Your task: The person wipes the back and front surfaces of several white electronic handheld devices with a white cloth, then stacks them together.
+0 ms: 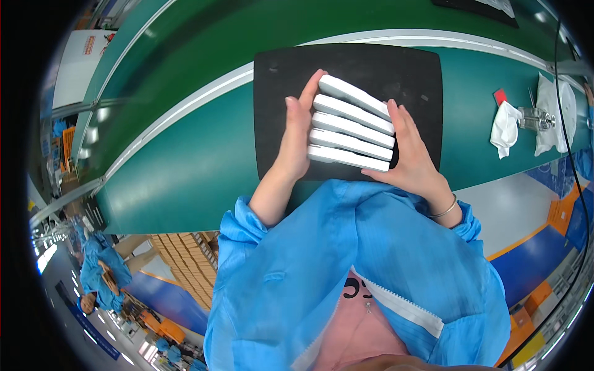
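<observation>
Between my two hands is a row of several flat white slabs (352, 131) with rounded edges, seen edge-on; their exact kind does not show. My left hand (294, 137) presses against their left ends, its fingers pointing away from me. Against the right ends lies my right hand (409, 148), with its thumb under the nearest slab's corner. The slabs fan apart slightly, with narrow gaps between them. Beneath them a black mat (284, 74) lies on the green table (179, 191).
At the right of the table are a white cloth (506, 127), a clear glass bottle (535, 119), a small red piece (500, 96) and a white bag (560, 114). A black cable (566, 123) hangs there. Behind the mat runs a white rail (229, 93). Another person (102, 272) is at the far left.
</observation>
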`<state>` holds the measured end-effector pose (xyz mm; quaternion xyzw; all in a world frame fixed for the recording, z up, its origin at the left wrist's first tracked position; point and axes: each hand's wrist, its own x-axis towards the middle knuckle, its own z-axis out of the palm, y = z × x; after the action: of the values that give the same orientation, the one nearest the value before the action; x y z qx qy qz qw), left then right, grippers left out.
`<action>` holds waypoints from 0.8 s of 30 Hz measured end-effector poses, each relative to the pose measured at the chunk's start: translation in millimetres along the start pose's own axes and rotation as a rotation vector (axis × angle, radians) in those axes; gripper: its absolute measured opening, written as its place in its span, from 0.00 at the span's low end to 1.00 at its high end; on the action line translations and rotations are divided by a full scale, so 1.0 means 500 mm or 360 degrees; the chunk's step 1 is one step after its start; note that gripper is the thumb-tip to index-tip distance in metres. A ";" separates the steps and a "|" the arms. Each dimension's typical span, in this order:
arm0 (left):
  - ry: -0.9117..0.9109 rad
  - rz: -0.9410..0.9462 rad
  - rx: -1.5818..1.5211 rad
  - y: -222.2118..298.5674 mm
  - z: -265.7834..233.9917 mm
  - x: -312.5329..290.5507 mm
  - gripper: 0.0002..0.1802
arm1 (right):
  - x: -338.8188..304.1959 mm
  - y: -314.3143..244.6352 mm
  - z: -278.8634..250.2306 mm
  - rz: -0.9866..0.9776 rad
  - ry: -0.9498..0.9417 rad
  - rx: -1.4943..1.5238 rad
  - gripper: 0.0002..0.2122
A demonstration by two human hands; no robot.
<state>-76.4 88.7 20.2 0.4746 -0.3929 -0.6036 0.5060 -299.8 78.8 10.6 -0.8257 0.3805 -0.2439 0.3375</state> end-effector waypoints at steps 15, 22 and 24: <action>-0.0304 0.0479 0.1577 0.064 -0.157 -0.103 0.62 | 0.148 -0.098 -0.015 -0.0509 -0.0166 0.0690 0.47; 0.0257 0.0495 0.1836 -0.016 -0.116 -0.139 0.63 | 0.026 0.012 0.033 0.0471 0.0143 0.0584 0.10; 0.0495 0.0449 0.1695 -0.035 -0.059 -0.132 0.64 | 0.011 -0.021 0.042 0.0273 0.0169 0.0502 0.25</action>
<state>-49.7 156.9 8.0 0.6904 -0.6233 -0.1718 0.3246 -277.8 87.5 5.2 -0.7130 0.4238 -0.3142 0.4618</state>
